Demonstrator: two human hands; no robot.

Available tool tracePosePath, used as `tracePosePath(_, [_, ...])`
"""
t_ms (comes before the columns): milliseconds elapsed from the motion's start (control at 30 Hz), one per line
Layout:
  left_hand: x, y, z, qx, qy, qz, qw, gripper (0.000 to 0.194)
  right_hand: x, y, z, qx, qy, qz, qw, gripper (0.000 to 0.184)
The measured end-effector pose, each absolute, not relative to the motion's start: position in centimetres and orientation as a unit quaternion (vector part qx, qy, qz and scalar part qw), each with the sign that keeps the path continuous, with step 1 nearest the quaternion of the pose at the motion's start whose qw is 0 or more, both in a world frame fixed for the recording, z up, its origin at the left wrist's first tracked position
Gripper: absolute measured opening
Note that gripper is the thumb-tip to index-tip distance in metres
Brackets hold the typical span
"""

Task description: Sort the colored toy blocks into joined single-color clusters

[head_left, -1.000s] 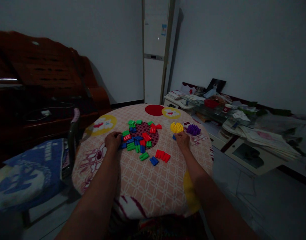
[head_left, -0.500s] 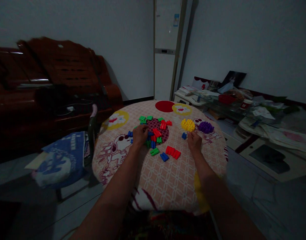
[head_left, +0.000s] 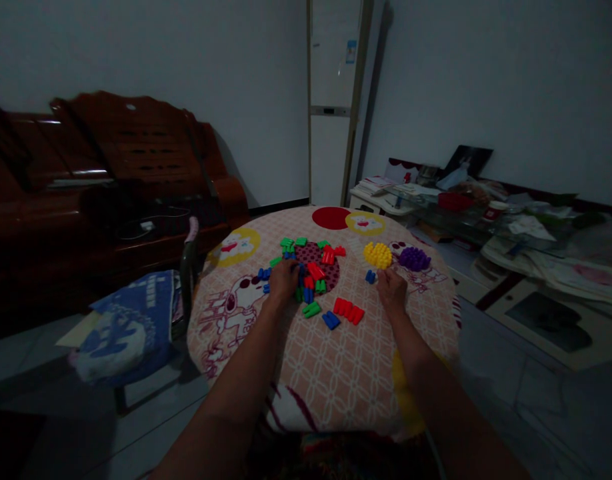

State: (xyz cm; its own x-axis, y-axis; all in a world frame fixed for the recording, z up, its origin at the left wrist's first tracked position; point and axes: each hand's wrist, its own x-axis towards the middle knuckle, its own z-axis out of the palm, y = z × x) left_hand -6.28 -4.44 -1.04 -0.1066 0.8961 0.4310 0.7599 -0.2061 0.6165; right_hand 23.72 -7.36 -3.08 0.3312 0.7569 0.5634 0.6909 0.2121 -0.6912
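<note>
My left hand (head_left: 285, 279) is over the left side of a loose pile of plastic building blocks, its fingers bent together beside a blue block (head_left: 301, 269). Whether the fingertips grip a block is too dark to tell. On the right, my right hand (head_left: 392, 291) rests with curled fingers just below a cluster of yellow blocks (head_left: 378, 255); anything in its grasp is hidden. A small blue block (head_left: 370, 276) lies left of that hand, and a purple cluster (head_left: 415, 259) lies beyond it. Between the hands are a red row (head_left: 349, 311), another blue block (head_left: 331, 320) and a green block (head_left: 311, 309).
A patterned cloth covers the round table (head_left: 326, 373). More green blocks (head_left: 301, 241) and red blocks (head_left: 329, 255) lie around the pile. A chair with a blue bag (head_left: 131, 327) stands left, a wooden sofa (head_left: 136, 153) behind it. At right is a cluttered glass-topped cabinet (head_left: 436, 203).
My left hand has shifted slightly right and nearer to me, toward the blue block in the pile. My right hand stays near the yellow cluster. The camera view has tilted up a little.
</note>
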Motion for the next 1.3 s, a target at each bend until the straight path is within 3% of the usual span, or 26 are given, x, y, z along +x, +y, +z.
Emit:
tracePosePath(133, [-3.8, -4.6, -0.5, 0.619, 0.506, 0.528, 0.286, 0.027, 22.8, -7.8, -2.9, -0.593, -0.602, 0.038, 0.534, 0.036])
tracePosePath(233, [-1.1, -5.3, -0.5, 0.597, 0.404, 0.532, 0.445, 0.031, 21.5, -8.4, -2.6, -0.548, -0.649, 0.047, 0.525, 0.035])
tracePosePath(333, [1.0, -6.1, -0.7, 0.601, 0.353, 0.512, 0.502, 0.031, 20.3, -8.9, -2.5, -0.511, -0.699, 0.055, 0.498, 0.034])
tracePosePath(533, [2.0, -6.7, -0.9, 0.614, 0.327, 0.504, 0.512, 0.029, 19.7, -9.1, -2.6, -0.512, -0.717, 0.086, 0.465, 0.027])
tracePosePath(733, [1.7, -6.8, -0.7, 0.657, 0.35, 0.47, 0.474, 0.029, 19.5, -9.2, -2.1, -0.463, -0.735, 0.091, 0.487, 0.03])
tracePosePath(867, [1.9, -7.0, -0.7, 0.659, 0.355, 0.468, 0.47, 0.03, 19.2, -9.5, -1.8, -0.465, -0.718, 0.173, 0.489, 0.034])
tracePosePath(967, [2.0, -7.1, -0.8, 0.659, 0.353, 0.473, 0.466, 0.029, 19.5, -9.5, -1.7, -0.47, -0.696, 0.225, 0.494, 0.026])
tracePosePath(1200, [1.3, -6.8, -1.2, 0.675, 0.385, 0.475, 0.414, 0.027, 23.7, -7.4, -2.1, -0.513, -0.437, 0.227, 0.703, 0.03])
tracePosePath(1300, [1.0, -6.6, -1.4, 0.714, 0.404, 0.44, 0.366, 0.024, 25.5, -6.6, -2.6, -0.532, -0.36, 0.234, 0.73, 0.032])
